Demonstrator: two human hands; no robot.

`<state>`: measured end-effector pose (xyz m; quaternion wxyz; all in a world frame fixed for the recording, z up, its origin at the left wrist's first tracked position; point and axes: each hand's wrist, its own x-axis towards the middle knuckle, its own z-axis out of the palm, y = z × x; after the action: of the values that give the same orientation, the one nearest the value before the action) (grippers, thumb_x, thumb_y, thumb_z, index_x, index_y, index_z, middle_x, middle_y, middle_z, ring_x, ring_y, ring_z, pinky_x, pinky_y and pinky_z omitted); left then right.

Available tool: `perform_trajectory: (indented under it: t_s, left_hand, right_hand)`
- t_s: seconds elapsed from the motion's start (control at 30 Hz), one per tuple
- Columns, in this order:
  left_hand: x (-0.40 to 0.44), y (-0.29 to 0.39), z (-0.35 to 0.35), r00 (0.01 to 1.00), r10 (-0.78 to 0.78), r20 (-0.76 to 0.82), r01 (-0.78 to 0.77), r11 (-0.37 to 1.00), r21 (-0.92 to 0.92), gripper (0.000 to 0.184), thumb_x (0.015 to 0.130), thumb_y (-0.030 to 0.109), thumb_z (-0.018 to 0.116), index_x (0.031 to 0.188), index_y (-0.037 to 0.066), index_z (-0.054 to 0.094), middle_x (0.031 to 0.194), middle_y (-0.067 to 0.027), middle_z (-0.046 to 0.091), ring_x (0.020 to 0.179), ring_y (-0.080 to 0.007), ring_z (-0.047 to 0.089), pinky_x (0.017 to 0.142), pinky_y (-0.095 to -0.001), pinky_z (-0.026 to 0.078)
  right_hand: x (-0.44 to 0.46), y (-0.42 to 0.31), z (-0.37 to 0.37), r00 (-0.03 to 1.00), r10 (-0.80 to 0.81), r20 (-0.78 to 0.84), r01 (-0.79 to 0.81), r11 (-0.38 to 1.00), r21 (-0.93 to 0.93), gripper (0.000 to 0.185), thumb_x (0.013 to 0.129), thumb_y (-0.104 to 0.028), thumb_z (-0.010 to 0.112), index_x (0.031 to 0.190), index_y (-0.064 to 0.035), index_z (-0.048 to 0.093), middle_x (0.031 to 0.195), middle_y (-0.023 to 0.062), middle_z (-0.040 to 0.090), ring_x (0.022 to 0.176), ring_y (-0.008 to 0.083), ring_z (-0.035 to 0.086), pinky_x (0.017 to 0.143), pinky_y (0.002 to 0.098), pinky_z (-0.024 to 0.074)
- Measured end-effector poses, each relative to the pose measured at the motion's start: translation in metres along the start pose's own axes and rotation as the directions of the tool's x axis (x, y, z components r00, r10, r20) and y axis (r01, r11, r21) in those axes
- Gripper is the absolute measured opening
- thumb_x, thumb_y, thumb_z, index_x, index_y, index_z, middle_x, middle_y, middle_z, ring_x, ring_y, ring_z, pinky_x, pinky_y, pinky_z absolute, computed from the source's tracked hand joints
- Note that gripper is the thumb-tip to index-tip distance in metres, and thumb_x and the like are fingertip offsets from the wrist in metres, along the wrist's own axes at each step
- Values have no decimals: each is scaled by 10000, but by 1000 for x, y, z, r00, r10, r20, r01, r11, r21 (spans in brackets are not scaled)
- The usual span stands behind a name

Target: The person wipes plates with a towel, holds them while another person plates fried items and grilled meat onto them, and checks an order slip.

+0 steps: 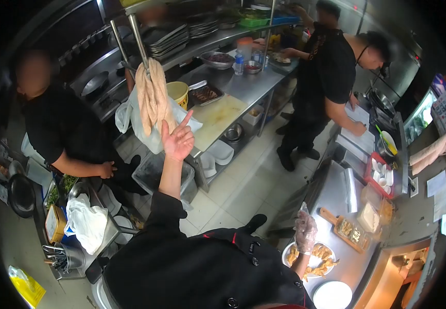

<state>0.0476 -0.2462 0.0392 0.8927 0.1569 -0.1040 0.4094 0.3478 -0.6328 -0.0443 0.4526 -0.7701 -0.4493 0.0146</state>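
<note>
My left hand is bare and raised in front of a beige cloth hanging from a metal post. Its palm shows, with index finger and thumb stretched out and the other fingers partly bent; nothing is in it. My right hand wears a clear plastic glove and is above the far edge of a white plate. Its fingers look curled together, and what they hold, if anything, cannot be made out. Golden-brown fried pieces lie in a ring on that plate.
White plates and a wooden board with a grater-like insert lie on the right counter. A red tray holds white spoons. One person stands left; another writes at right, with a third behind. A grey bin is below my left arm.
</note>
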Motion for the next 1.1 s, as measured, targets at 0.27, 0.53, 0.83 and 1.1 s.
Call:
perform_trajectory:
  t_s: [0.27,0.53,0.83,1.1]
  left_hand:
    - [21,60,-35,542,835,-97,-196,237,952,546,843,344,560,1231,-1,393,757,-62,545,592,-136,488,593,-273,409]
    - [39,141,-34,301,945,128,629,-298,718,529,685,370,697,1067,29,565,1071,-204,529,1135,-396,392,909,-448,379]
    - [-16,82,-41,307,894,326,159,-386,909,169,753,106,685,832,7,573,702,-68,601,628,-170,549,611,-290,439]
    - [-70,86,-33,284,957,60,106,-93,990,100,812,60,612,888,20,561,717,-15,552,538,-83,475,476,-222,375]
  right_hand:
    - [-8,-6,-14,1000,-7,-27,3,989,-146,242,823,-98,547,1056,-41,579,956,144,612,896,290,588,777,382,464]
    - [-27,-1,3,999,6,44,-3,998,-65,240,789,-76,572,1026,-52,588,917,150,612,851,319,587,762,396,465]
    - [-40,-21,5,999,-31,36,30,999,14,256,761,-40,563,1015,-38,588,916,153,611,855,321,585,767,390,465]
    - [-44,-15,-4,993,-46,111,50,998,-35,309,750,-47,570,1057,-75,569,971,163,598,904,350,569,794,420,456]
